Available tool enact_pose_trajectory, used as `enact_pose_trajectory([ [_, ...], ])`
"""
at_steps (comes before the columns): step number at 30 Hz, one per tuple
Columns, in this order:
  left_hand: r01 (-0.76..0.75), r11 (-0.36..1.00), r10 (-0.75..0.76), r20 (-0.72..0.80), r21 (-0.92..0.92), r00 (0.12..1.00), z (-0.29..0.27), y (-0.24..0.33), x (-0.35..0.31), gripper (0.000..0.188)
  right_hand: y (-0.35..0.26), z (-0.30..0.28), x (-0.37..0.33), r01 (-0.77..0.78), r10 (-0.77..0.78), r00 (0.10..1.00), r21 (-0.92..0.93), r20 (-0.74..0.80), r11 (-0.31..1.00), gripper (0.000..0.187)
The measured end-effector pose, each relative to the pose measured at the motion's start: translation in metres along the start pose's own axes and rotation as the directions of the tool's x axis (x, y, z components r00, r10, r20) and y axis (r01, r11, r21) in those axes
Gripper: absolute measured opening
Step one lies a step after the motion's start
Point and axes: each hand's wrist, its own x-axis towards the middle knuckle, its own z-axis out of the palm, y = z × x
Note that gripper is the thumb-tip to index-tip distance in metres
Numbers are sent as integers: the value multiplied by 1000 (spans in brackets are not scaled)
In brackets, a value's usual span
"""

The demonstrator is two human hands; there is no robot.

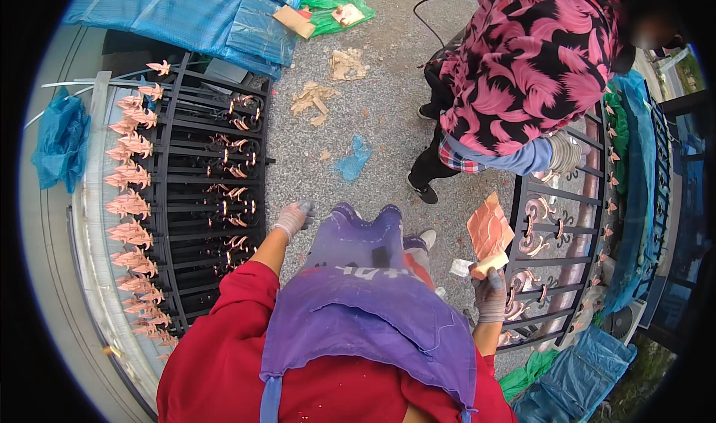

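My right hand [490, 298], in a thin grey-and-white glove, grips a pale yellow sponge block [492, 263] with a copper-pink smear on its left end. Just beyond the sponge is a crumpled copper-pink sheet [490, 226]; whether the hand also holds it or it lies on the ground I cannot tell. Beside this hand stands a black metal fence panel [520, 233] with copper-coloured scrolls. My left hand [293, 219], gloved too, hangs beside the left black fence panel [168, 199], apart from it. Its fingers are loosely apart with nothing in them.
A co-worker [522, 73] in a pink-and-black top bends over the right panel's far end, a gloved hand [564, 153] on it. Copper spear tips [130, 203] line the left panel. Torn brown paper [313, 101] and blue plastic [353, 158] litter the gravel-grey ground. A blue tarp [186, 13] spreads far left.
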Motion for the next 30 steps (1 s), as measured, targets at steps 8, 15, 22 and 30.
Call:
enact_pose_trajectory([
  [8,161,986,-163,-40,-51,986,-68,-85,-1,34,40,19,10,-59,61,998,-105,16,993,43],
  [15,254,956,-260,-20,-148,965,-104,-103,22,34,61,7,15,-75,49,989,-185,-140,980,31],
  [22,61,997,-60,6,-48,998,-83,-29,16,41,69,18,0,-31,-11,980,-211,-198,977,31],
  [30,4,1000,-4,69,3,998,-69,4,16,39,73,45,-13,4,-20,999,-496,-26,868,35],
])
